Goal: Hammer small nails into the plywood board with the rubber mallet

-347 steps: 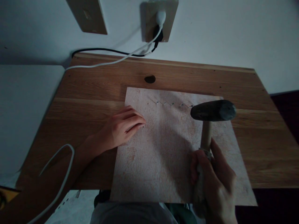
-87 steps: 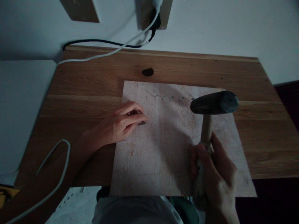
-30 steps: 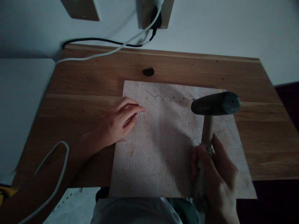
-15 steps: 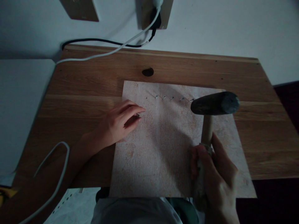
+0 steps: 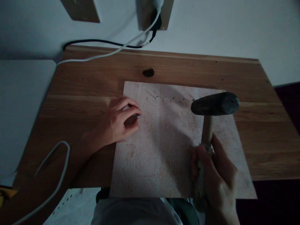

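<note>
My right hand (image 5: 217, 178) is wrapped round the handle of a hammer (image 5: 214, 103), its dark, thick head raised over the right part of a pale, mottled board (image 5: 150, 156). Between the thumb and fingertips of my left hand (image 5: 119, 120), a small shiny nail (image 5: 138, 116) shows; most of it is hidden. That hand rests at the board's left edge. Along the far side of the board several nails (image 5: 164, 98) stand in a row, some tilted, the rightmost close to the hammer head. A small dark dot (image 5: 147, 98) marks the board left of the row.
The board lies on a wooden desk (image 5: 264, 134) with a round cable hole (image 5: 148, 72). A white cable (image 5: 103, 55) and a black cable (image 5: 93, 40) run to a wall socket (image 5: 167, 15). A white panel (image 5: 23, 109) stands at the left. Another white cord (image 5: 67, 156) crosses my left forearm.
My left hand has shifted slightly left, and its fingers have curled in more around the nail. The hammer and my right hand have barely moved.
</note>
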### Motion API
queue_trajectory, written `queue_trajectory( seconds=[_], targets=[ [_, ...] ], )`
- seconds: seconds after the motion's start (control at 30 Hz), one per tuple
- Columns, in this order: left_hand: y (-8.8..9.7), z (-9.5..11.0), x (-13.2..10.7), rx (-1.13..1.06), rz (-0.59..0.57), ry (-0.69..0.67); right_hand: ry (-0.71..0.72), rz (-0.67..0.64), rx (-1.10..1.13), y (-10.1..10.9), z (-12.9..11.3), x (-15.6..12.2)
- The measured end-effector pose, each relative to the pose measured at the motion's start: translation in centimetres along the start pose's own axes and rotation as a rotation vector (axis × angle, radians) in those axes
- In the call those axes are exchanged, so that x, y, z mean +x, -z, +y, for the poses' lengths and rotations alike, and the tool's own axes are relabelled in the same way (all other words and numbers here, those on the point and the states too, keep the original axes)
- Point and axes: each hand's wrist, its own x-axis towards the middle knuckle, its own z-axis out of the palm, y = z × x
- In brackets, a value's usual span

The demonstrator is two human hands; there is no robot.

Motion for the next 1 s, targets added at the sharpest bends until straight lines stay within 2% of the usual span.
queue_trajectory(
  seconds=[0.7, 0.87, 1.0],
  targets=[
    [0.12, -0.04, 0.17, 0.024, -0.008, 0.053, 0.001, 0.009, -0.012, -0.04, -0.14, 0.13],
    [0.12, -0.10, -0.06, 0.079, 0.001, 0.143, -0.006, 0.027, 0.074, -0.13, -0.47, 0.10],
    [0.30, 0.04, -0.05, 0.094, -0.018, 0.154, -0.027, 0.012, 0.141, -0.10, -0.44, 0.11]
  ],
)
